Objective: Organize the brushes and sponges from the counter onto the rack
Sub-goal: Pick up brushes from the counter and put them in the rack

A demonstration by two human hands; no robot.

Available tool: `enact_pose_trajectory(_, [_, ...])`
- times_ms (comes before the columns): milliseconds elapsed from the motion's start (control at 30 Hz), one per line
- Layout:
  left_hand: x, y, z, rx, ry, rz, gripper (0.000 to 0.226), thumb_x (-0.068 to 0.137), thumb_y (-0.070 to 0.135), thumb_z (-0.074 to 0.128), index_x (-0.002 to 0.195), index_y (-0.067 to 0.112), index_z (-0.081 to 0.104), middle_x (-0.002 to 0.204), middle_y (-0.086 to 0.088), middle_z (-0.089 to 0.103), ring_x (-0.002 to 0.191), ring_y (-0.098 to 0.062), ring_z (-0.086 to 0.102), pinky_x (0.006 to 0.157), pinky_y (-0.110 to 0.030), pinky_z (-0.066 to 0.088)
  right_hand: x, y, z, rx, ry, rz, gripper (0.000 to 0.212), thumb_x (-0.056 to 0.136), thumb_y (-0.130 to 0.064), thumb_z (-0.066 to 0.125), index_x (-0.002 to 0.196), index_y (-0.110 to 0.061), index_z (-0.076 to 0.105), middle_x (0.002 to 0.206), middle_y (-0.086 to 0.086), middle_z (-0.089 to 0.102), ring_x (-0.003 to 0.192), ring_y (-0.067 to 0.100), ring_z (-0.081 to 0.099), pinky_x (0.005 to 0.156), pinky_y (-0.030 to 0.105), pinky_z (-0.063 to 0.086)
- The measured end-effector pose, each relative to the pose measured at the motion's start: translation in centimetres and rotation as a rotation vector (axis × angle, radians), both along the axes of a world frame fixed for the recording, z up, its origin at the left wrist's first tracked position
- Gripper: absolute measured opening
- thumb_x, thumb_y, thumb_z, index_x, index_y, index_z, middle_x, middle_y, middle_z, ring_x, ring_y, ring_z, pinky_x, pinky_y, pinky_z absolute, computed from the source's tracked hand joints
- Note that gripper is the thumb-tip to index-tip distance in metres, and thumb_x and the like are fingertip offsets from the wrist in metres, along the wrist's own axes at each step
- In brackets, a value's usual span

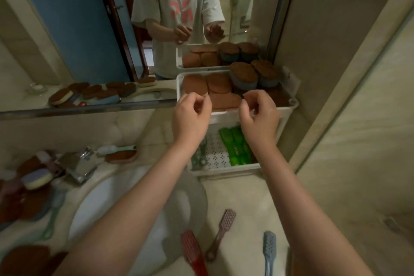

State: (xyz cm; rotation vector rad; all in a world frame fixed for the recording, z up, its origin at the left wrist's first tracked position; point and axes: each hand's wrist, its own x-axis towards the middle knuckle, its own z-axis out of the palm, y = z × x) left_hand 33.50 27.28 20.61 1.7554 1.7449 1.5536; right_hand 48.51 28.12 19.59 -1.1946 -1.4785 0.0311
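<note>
A white two-tier rack [291, 105] stands against the mirror in the corner. Its top tray holds several brown oval sponges [218, 84], some flat and some stacked at the back right. The lower tier [216, 152] holds green brushes [236, 145]. My left hand [191, 114] and my right hand [257, 114] hover at the top tray's front edge, fingers curled and apart, holding nothing that I can see. On the counter near me lie a red brush [192, 251], a mauve brush [220, 233] and a blue brush [268, 251].
A white sink basin [94, 204] with a chrome tap [78, 165] fills the left middle. More brown sponges [33, 204] and a pale green brush [51, 219] lie to the left of the sink. A sponge [122, 156] sits behind the tap. The mirror [89, 29] reflects a person.
</note>
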Motion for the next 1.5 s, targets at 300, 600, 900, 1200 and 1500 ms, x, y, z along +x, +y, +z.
enact_pose_trajectory(300, [-5.5,-6.8,-9.3,-0.246,0.0,0.051,0.019,0.088,0.02,0.058,0.076,0.005,0.061,0.077,-0.005,0.053,0.069,-0.017,0.049,0.064,-0.028,0.038,-5.0,-6.2,-9.0,-0.289,-0.055,0.053,0.019,0.081,-0.017,0.055,0.097,-0.008,0.061,0.077,0.003,0.057,0.068,0.017,0.052,0.063,0.031,0.043])
enact_pose_trajectory(600, [-7.5,-10.5,-19.6,-0.747,0.054,-0.09,0.024,0.086,0.026,0.061,0.1,0.007,0.063,0.106,-0.011,0.061,0.089,-0.017,0.056,0.08,-0.024,0.041,-4.4,-11.5,-17.9,-1.02,-0.157,-0.02,0.02,0.084,-0.021,0.057,0.102,-0.013,0.06,0.086,0.008,0.066,0.088,0.031,0.062,0.072,0.033,0.047])
enact_pose_trajectory(900, [-6.6,-14.5,-23.9,-1.224,0.169,-0.363,0.1,0.067,0.055,0.074,0.144,0.011,0.027,0.144,-0.012,0.034,0.131,-0.027,0.037,0.106,-0.038,0.037,-3.5,-15.5,-22.7,-1.439,-0.437,-0.101,0.044,0.086,-0.052,0.052,0.108,-0.016,0.064,0.103,0.007,0.068,0.092,0.026,0.064,0.067,0.028,0.045])
enact_pose_trajectory(1200, [-4.9,-15.3,-25.4,-1.189,0.186,-0.364,0.104,0.062,0.042,0.082,0.141,0.009,0.023,0.139,-0.013,0.037,0.128,-0.028,0.039,0.1,-0.035,0.04,-5.5,-15.7,-23.5,-1.453,-0.386,-0.201,0.041,0.087,-0.041,0.054,0.114,-0.01,0.048,0.108,0.007,0.064,0.1,0.027,0.064,0.076,0.034,0.049])
enact_pose_trajectory(1500, [-5.2,-15.2,-25.4,-1.134,0.148,-0.285,0.099,0.066,0.024,0.078,0.145,0.013,0.019,0.137,-0.013,0.032,0.127,-0.03,0.038,0.091,-0.031,0.041,-5.2,-15.9,-23.8,-1.404,-0.359,-0.257,0.034,0.093,-0.036,0.047,0.111,-0.008,0.055,0.108,0.01,0.059,0.098,0.03,0.062,0.076,0.036,0.048])
